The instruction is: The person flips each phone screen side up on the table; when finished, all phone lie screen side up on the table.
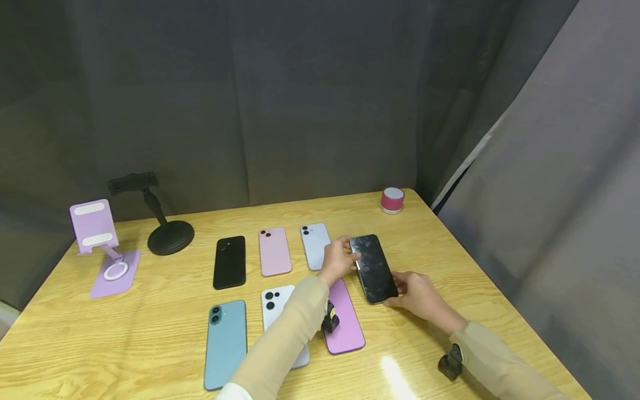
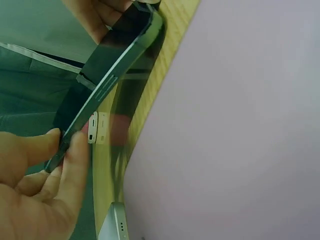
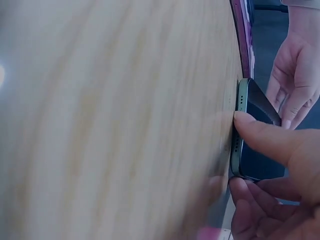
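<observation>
1. Dark-screened phone (image 1: 374, 269), right of the frame's centre, slants screen up over the wood-grained counter (image 1: 150, 328); whether its underside touches the wood is unclear.
2. Left hand (image 1: 338, 259): its grip is closed to the phone's thickness, pinching the upper left edge between thumb and fingers.
3. Right hand (image 1: 418, 294): its grip pinches the lower right corner, thumb on the bottom end and fingers along the side. Holding opposite corners probably keeps the phone steady and lets it be angled, with most of the screen left uncovered.
4. To the left, six phones form two rows, seemingly spaced for easy picking up: black (image 1: 230, 262), pink (image 1: 275, 253) and pale blue (image 1: 313, 244) behind; teal (image 1: 226, 344), white (image 1: 272, 303) and purple (image 1: 346, 322) in front. The left sleeve (image 1: 285, 339) partly covers the white and purple ones.
5. Two stands, lilac (image 1: 95, 222) and black (image 1: 171, 236), at far left, and a pink cylinder (image 1: 392, 201), upper right, perhaps sit aside to leave working room.
</observation>
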{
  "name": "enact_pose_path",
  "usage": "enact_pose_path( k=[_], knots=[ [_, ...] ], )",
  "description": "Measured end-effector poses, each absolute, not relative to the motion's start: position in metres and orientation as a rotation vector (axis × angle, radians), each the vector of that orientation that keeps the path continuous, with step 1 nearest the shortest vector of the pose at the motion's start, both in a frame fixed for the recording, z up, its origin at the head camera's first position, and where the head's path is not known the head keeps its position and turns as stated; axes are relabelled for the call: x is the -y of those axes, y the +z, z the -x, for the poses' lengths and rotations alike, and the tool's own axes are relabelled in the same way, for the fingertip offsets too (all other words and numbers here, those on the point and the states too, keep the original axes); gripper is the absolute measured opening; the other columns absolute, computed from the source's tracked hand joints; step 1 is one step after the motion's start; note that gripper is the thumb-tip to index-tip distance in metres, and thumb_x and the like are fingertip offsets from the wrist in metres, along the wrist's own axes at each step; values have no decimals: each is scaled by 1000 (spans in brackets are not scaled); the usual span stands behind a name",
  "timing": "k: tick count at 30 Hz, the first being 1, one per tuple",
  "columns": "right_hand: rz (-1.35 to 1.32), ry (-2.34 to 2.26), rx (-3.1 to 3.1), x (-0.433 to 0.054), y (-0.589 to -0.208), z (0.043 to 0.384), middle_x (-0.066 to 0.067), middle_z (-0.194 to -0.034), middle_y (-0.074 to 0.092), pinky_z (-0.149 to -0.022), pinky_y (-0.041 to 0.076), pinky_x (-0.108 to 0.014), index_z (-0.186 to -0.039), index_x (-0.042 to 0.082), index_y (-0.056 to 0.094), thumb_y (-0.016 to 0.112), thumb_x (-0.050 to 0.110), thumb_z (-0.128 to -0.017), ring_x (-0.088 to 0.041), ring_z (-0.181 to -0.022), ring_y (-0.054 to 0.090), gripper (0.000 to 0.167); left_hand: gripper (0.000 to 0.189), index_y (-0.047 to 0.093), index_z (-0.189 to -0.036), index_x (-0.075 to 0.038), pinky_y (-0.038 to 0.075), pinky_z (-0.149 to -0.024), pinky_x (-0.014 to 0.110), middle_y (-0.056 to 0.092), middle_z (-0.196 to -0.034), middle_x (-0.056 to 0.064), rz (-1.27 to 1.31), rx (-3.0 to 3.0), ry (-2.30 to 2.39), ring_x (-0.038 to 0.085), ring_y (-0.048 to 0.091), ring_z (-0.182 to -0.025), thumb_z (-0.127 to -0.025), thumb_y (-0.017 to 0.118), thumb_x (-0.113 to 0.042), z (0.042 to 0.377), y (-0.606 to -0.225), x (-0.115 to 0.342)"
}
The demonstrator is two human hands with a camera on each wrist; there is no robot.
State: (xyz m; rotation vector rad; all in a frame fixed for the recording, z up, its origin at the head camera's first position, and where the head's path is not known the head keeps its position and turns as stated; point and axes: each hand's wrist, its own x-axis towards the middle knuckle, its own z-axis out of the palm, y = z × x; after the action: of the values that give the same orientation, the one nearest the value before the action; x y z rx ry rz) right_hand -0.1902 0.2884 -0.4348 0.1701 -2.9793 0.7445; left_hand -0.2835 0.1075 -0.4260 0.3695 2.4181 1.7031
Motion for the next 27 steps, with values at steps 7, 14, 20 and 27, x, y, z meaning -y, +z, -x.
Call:
enact_pose_path(
  k=[7, 14, 20, 27],
  knots=[
    [-167, 762, 2978, -288, -436, 189, -6, -81, 60, -62, 44, -26, -119, -12, 61, 86, 20, -69, -15, -72, 52, 65, 62, 37, -141, 11, 56, -60, 20, 59, -114, 24, -438, -2507, 1493, 26, 70, -75, -87, 66, 1, 284, -428, -106],
    [-166, 815, 2982, -291, -440, 192, -6, -82, 59, -64, 44, -25, -120, -11, 61, 86, 21, -69, -14, -73, 51, 65, 76, 28, -145, 10, 55, -58, 20, 63, -104, 24, -471, -2481, 1386, 21, 69, -66, -85, 71, -4, 282, -432, -105],
    [-165, 850, 2981, -294, -441, 193, -4, -82, 59, -64, 42, -23, -120, -7, 63, 86, 22, -69, -13, -74, 51, 63, 80, 23, -144, 15, 55, -56, 18, 58, -119, 34, -440, -2458, 1370, 24, 70, -67, -84, 72, -4, 281, -437, -106],
    [-152, 879, 2985, -295, -441, 193, -5, -84, 60, -65, 44, -22, -121, -7, 63, 85, 23, -70, -13, -75, 52, 63, 81, 26, -143, 15, 56, -57, 20, 68, -87, 26, -424, -2452, 1406, 27, 71, -67, -81, 75, -3, 284, -439, -104]
  ],
)
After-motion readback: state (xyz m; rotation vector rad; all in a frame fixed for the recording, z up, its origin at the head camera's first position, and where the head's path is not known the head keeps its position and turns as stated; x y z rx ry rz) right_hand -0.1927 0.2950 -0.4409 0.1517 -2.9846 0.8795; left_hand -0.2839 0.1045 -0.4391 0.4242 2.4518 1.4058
